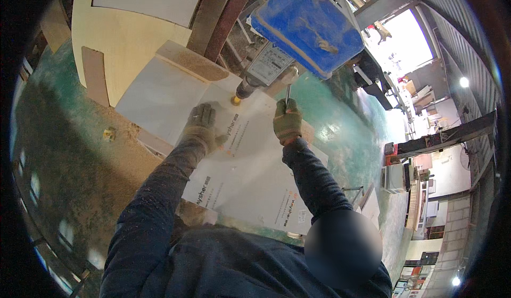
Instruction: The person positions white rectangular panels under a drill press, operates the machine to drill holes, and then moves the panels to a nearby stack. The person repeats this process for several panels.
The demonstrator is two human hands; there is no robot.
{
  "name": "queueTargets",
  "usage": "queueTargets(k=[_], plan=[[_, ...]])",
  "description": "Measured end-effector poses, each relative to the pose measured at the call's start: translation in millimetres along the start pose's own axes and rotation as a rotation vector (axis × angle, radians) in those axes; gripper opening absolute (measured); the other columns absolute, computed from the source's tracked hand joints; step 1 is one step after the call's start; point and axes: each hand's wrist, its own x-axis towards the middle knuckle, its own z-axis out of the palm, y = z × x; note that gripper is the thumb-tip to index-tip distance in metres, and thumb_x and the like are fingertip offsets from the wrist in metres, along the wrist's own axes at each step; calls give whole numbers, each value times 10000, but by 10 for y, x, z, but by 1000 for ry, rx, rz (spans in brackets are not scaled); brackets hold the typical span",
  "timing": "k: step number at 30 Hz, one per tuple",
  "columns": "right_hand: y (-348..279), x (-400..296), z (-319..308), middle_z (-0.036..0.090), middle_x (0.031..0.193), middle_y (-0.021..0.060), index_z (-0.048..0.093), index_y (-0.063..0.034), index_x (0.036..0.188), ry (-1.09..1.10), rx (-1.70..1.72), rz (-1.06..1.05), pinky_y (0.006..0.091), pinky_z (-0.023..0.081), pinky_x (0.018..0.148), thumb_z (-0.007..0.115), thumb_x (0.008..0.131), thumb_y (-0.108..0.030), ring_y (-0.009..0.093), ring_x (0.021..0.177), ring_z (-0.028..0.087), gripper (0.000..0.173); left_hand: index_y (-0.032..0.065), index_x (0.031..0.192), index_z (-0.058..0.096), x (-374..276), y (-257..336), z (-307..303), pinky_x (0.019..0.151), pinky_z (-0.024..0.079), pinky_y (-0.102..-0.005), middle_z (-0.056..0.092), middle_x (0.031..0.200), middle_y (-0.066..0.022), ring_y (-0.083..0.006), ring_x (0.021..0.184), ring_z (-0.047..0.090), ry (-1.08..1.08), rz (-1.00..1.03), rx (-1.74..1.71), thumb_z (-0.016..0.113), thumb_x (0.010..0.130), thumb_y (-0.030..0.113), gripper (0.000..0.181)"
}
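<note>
A drill press with a dusty blue cover (307, 22) stands ahead of me. Its dark chuck (246, 88) points down, and a yellow round piece (236, 100), perhaps the cutting bit, sits at the surface of a film-covered white panel (251, 178). My left hand (203, 126), in a dusty work glove, lies flat on this panel left of the bit, thumb spread and nothing in its grasp. To the right of the chuck, my gloved right hand (288, 118) is closed around the metal feed lever (288, 92). The lever's lower end is hidden in the fist.
Sawdust covers a wooden strip (195, 64) behind the panel and heaps on the green floor at left (135, 158). Pale yellow board (131, 30) leans at upper left, with a brown offcut (95, 76) against it. A steel beam (443, 136) and shelving stand far right.
</note>
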Motion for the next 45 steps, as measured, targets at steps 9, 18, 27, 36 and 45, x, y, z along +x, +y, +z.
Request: queueTargets(k=[9, 18, 27, 36, 45], plan=[[153, -46, 208, 687, 895, 175, 582, -88, 1051, 160, -727, -373, 462, 522, 687, 609, 979, -233, 402, 840, 682, 164, -25, 1575, 217, 6, 1, -54, 1278, 105, -461, 226, 1643, -245, -378, 1538, 190, -46, -15, 17, 663, 868, 576, 1030], [-1625, -396, -327, 727, 996, 217, 590, -67, 1297, 50, -898, -591, 424, 572, 694, 650, 965, -229, 377, 845, 716, 374, 19, 1596, 205, 3, 12, -11, 1269, 124, -477, 232, 1645, -231, -385, 1530, 206, -19, -6, 66, 633, 877, 604, 1020], [110, -2022, -2782, 511, 1455, 305, 399, 40, 1498, 176, -1110, 94, 512, 418, 1106, 664, 949, -506, 463, 1349, 497, 818, -24, 1590, 214, 60, -48, 124, 1272, 115, -478, 236, 1645, -246, -399, 1542, 179, -36, 17, 141, 592, 886, 654, 1048], [1267, -3529, -3222, 647, 793, 63, 633, -11, 918, 243, -198, 674, 350, 471, 517, 745, 917, -426, 194, 628, 609, 430, -24, 1580, 245, -9, -120, 107, 1274, 114, -464, 221, 1657, -228, -370, 1547, 185, -77, -23, 273, 565, 891, 681, 1036], [1640, -3678, -3233, 632, 762, 65, 624, 11, 852, 281, -481, 671, 351, 479, 556, 758, 882, -486, 174, 664, 609, 516, 19, 1595, 241, 204, -365, 79, 1269, 126, -491, 223, 1655, -231, -378, 1539, 204, -90, -24, 210, 566, 891, 692, 1026]])
